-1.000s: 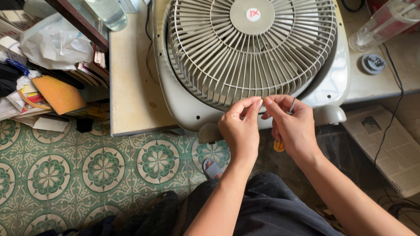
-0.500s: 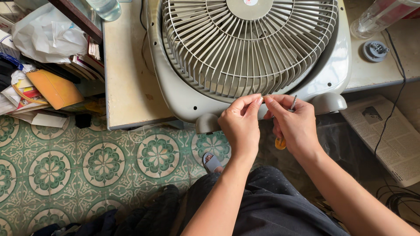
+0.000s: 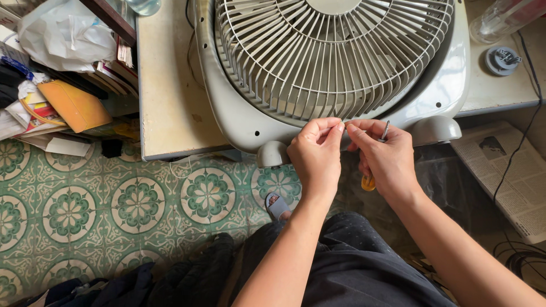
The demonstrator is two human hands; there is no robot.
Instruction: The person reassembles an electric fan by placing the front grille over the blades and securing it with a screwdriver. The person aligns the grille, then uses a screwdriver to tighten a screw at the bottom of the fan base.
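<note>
A grey box fan (image 3: 335,62) lies flat on a pale bench (image 3: 165,85), its round grille facing up and its two stubby feet overhanging the near edge. Both hands meet at the grille's near rim. The left hand (image 3: 314,156) pinches thumb and forefinger together on something too small to make out, right at the rim. The right hand (image 3: 384,156) has its fingertips pressed against the left's, and its other fingers are curled round a small screwdriver (image 3: 376,158). The tool's long axis runs near upright in view: the metal shaft pokes out above the knuckles toward the fan, and the yellow handle end shows below the palm. A grey round cap (image 3: 500,59) sits on the bench at right. A folded newspaper (image 3: 506,170) lies below it. Left of the bench, an orange-tan envelope (image 3: 74,105) rests among stacked papers and a white plastic bag (image 3: 65,37).
</note>
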